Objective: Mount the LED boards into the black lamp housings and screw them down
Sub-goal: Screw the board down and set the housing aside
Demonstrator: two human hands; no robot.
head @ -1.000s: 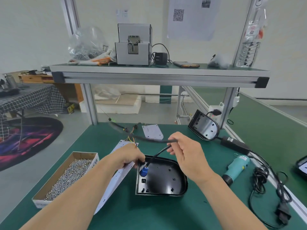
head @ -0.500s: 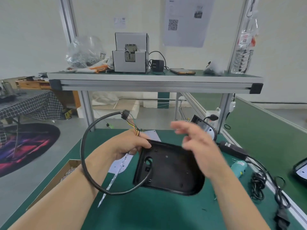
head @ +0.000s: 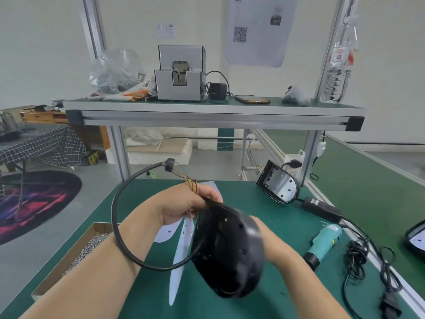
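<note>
Black lamp housing (head: 227, 252), held above the green bench (head: 241, 199) in the lower centre of the frame and tipped almost on edge, apparently so the person can turn it and check how its cable sits before a board goes in. The left hand (head: 184, 203) grips the housing's top rim, fingers curled over it with a bunch of coloured wires (head: 192, 184) caught in the same grasp. The right hand (head: 262, 229) props the shell from behind, its fingers hidden by the plastic, so whether they are spread or clamped cannot be told. A black cable (head: 117, 217) loops from the housing's lower edge round the left wrist and up to a collar near mid-frame, clear of the bench. A white LED board (head: 181, 256) hangs edge-on under the left hand, and what holds it is not clear. The housing is blurred, so which face shows is hard to make out. At lower left an open box of screws (head: 76, 254), partly cut off by the forearm, sits within reach. At right lies a teal power tool (head: 324, 240) beside a tangled cord. Further back, right of centre, a second housing (head: 279, 184) leans upright. On the shelf (head: 207, 113) across the upper frame stand a grey machine (head: 180, 74), a clear bag of small metal parts (head: 115, 70) and a phone (head: 251, 100)
</note>
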